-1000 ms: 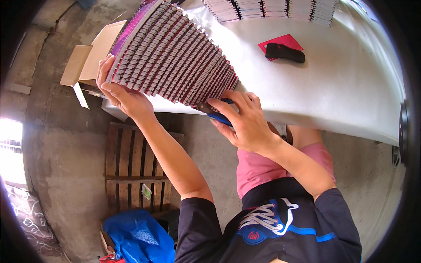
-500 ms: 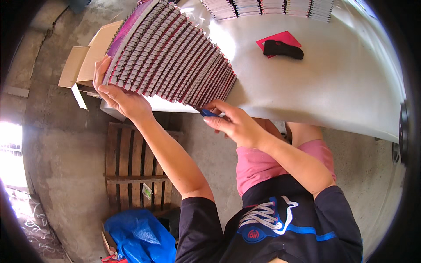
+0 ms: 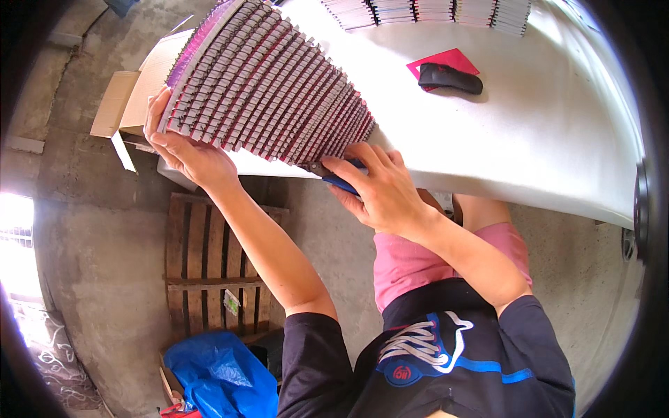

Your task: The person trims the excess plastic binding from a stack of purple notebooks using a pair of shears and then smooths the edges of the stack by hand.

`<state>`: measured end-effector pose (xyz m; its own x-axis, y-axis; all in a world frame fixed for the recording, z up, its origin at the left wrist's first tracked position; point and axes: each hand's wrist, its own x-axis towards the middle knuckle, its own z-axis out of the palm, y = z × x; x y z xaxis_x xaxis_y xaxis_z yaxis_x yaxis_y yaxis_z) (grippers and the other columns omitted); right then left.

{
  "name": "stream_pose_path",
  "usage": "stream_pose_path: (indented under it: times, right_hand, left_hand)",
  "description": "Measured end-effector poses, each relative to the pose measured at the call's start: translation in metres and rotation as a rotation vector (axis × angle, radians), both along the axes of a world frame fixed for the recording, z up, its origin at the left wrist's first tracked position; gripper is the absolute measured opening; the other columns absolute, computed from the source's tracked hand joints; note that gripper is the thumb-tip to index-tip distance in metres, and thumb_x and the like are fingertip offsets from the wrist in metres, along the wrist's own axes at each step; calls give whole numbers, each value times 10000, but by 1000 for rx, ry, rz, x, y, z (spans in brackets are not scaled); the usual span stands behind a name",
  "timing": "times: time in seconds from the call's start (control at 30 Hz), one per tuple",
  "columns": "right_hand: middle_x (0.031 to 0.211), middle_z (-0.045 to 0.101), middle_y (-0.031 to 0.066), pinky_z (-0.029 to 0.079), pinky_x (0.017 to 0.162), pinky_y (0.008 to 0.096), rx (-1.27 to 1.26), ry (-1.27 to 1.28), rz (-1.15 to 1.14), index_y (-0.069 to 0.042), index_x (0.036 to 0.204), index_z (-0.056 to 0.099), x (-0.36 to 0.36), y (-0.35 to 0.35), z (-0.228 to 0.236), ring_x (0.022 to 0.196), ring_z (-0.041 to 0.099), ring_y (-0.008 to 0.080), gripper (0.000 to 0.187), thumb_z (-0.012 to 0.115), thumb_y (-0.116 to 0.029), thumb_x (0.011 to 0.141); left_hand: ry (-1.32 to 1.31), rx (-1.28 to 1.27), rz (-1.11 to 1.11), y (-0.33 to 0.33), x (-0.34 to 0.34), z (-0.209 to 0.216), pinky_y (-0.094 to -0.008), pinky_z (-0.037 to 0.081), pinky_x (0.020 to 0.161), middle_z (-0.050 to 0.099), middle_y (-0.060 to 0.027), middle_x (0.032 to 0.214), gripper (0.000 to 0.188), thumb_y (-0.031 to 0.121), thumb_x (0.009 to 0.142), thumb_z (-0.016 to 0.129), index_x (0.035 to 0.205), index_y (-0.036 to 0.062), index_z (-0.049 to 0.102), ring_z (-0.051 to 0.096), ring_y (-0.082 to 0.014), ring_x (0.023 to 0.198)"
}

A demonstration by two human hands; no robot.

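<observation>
A long row of spiral-bound notebooks (image 3: 268, 83) lies on the table's near left part, wire bindings facing up and toward me. The leftmost one shows a purple cover. My left hand (image 3: 191, 153) grips the near left end of the row, fingers on its outer side and thumb toward the near edge. In my right hand (image 3: 376, 182) are blue-handled pliers (image 3: 341, 184), with the dark metal head at the near edge of the bindings, right of the row's middle. Fingers partly cover the handles, and the jaws are too small to make out.
A black pouch-like case (image 3: 451, 78) rests on a red card (image 3: 456, 58) on the pale table (image 3: 516, 132). More bound stacks (image 3: 425, 12) stand at the far edge. Left of the table is an open cardboard box (image 3: 115, 104); below are a wooden pallet (image 3: 198, 244) and blue plastic sheet (image 3: 219, 376).
My right hand has turned, its fingers now reaching over the pliers toward the bindings. The pliers' head stays near the same spot. My left hand and the row have shifted slightly left.
</observation>
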<state>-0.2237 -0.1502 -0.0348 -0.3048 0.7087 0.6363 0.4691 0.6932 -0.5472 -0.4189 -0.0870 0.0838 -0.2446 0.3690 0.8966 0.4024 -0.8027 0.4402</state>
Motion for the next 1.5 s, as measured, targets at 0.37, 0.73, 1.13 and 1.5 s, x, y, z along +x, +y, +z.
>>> stream_pose_path:
  times: [0.37,0.73,1.13,1.5]
  right_hand:
    - [924,538,94,388,756,384,-295,230,139,-125,1123,526,7,-1,-5,870,538,244,352,606,-296,826]
    - [994,505,69,418,671,374,44,-47,1,-143,1093,525,5,2,-13,805,547,230,325,625,-250,803]
    - [939,530,107,419,738,396,-277,200,115,-111,1093,542,6,-5,-7,830,561,247,327,616,-279,822]
    - [1030,475,59,344,798,429,144,-114,-98,-166,1128,524,4,0,-17,932,505,191,372,631,-282,792]
  left_hand:
    - [20,6,-46,0,1,0,-399,322,1031,482,-51,1160,530,498,954,244,1103,57,499,401,-202,1184]
    - [19,-1,55,1,-4,0,-377,522,852,520,-125,1116,600,561,915,302,1162,31,438,565,-248,1008]
    - [11,13,52,2,-3,0,-383,528,846,529,-129,1098,601,564,913,302,1152,31,444,572,-253,996]
    - [-14,-5,1,0,-1,1,-369,500,878,515,-110,1114,570,542,925,294,1142,42,459,545,-228,1029]
